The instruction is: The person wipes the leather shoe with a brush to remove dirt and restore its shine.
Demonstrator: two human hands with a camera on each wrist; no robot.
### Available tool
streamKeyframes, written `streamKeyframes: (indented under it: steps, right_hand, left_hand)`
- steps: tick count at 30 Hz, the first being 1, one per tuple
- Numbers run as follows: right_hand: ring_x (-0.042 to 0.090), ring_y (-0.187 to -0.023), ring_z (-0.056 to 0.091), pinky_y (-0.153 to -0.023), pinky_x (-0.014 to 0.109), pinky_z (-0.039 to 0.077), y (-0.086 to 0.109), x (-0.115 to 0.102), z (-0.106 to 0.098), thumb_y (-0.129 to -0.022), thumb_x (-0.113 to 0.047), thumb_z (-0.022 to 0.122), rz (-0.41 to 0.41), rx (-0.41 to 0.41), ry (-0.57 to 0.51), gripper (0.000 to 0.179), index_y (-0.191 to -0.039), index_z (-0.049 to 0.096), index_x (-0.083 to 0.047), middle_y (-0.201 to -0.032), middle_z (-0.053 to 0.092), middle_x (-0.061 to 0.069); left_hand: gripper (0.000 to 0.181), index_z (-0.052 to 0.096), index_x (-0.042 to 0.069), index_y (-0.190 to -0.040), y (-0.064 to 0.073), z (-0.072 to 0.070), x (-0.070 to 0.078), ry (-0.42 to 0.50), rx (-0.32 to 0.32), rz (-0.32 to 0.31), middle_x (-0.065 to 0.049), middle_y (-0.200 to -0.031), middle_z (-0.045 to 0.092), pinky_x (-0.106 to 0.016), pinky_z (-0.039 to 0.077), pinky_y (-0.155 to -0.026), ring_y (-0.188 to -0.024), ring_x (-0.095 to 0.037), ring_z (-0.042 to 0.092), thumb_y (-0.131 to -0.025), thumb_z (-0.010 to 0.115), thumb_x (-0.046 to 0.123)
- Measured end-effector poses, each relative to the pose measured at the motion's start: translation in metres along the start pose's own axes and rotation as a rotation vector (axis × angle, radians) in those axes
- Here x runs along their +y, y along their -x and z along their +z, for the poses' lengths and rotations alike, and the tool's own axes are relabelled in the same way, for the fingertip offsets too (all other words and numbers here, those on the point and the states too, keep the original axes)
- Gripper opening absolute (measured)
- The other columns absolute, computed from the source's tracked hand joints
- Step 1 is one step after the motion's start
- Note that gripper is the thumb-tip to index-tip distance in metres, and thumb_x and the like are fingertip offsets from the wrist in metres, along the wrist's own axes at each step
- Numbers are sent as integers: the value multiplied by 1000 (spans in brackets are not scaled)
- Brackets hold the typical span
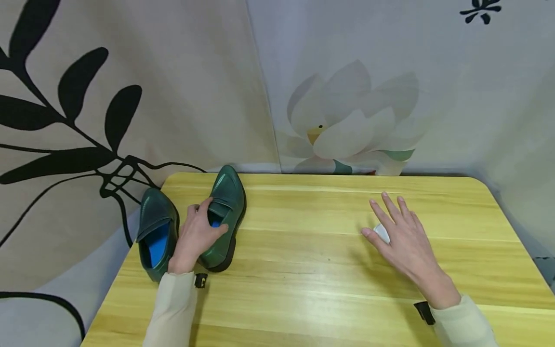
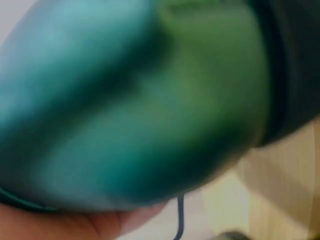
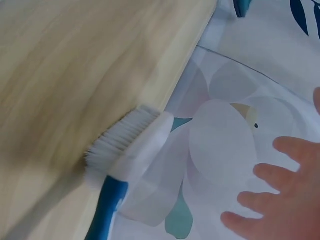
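Head view: find a green shoe [image 1: 231,207] at the table [image 1: 303,289]'s left end, left hand [image 1: 197,237] at its opening, fingers bent, grip impossible to tell; best to steady it before closing the spread-fingered right hand [image 1: 404,243] around the brush [image 3: 131,159].

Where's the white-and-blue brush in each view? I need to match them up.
Head: right of centre, the brush shows only as a white patch beside the right hand's thumb.
Left wrist: not visible; a green shoe fills most of it.
Right wrist: below centre, left side, running off the bottom edge.
Shared landmark: the wooden table, lower right in left wrist.
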State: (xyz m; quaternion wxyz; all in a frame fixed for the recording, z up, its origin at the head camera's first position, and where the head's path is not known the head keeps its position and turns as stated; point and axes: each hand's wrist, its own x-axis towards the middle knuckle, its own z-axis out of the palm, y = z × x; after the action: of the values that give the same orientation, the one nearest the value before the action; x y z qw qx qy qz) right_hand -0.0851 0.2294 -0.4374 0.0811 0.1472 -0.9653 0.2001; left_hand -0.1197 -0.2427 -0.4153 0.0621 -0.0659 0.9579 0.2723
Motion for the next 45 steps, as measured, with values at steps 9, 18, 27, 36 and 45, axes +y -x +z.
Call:
streamKeyframes:
  steps: [9, 18, 27, 36, 45]
  right_hand:
    - [45, -150, 30, -111, 67, 31, 2, -14, -9, -100, -49, 64, -127, 149, -34, 72, -158, 44, -10, -164, 38, 15]
    - [42, -148, 36, -110, 64, 35, -12, -27, -9, -97, -71, 51, -313, 174, 0, 84, -156, 47, -11, -160, 43, 16]
    - [43, -150, 32, -112, 69, 31, -29, -27, -18, -74, -40, 94, -339, 97, 196, 100, -157, 45, -14, -162, 41, 12]
    - [38, -139, 48, -113, 68, 31, -29, -23, -17, -70, -22, 98, -431, 82, 181, 77, -137, 61, -11, -136, 62, 10]
    - [41, -125, 52, -107, 71, 36, -24, -20, -5, -68, -11, 98, -402, 186, 156, 71, -128, 62, -4, -125, 63, 15]
  left_hand:
    - [78, 37, 28, -160, 2, 13, 21, 582, -227, 143, -13, -159, 31, -49, 52, -89, -120, -40, 56, -93, 77, 32]
    - [71, 41, 35, -158, -16, 46, 66, 836, -556, 259, -11, -156, 34, -48, 59, -78, -105, -36, 67, -95, 73, 26]
    - [68, 45, 38, -155, -30, 77, 115, 662, -774, 460, 0, -161, 35, -45, 50, -98, -137, -32, 45, -93, 73, 39]
    - [76, 40, 37, -159, -45, 76, 129, 587, -927, 464, 0, -159, 37, -46, 50, -98, -133, -32, 47, -91, 73, 40]
    - [63, 48, 24, -156, -48, 58, 121, 496, -717, 557, -6, -160, 45, -54, 35, -116, -146, -29, 42, -99, 66, 43]
